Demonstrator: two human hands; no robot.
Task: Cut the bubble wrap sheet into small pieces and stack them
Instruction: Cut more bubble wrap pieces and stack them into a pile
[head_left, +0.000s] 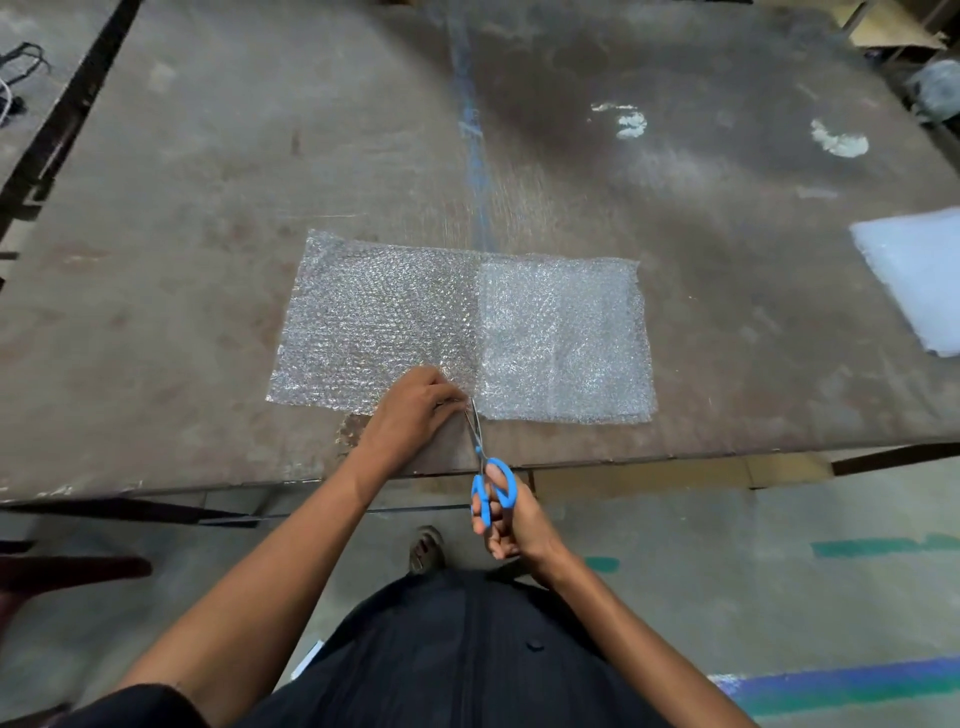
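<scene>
A clear bubble wrap sheet (457, 327) lies flat near the front of the brown table (208, 182). Its right half looks whiter and denser, as if doubled. My left hand (415, 408) pinches the sheet's near edge at the line between the two halves. My right hand (506, 519) grips the blue handles of a pair of scissors (488, 483). The metal blades point away from me, and their tips meet the sheet's near edge right beside my left fingers.
A pile of white sheets (914, 280) lies at the table's right edge. White smears (839, 140) mark the far right of the tabletop. The table's front edge runs just under my hands, with the floor and my foot (427, 548) below.
</scene>
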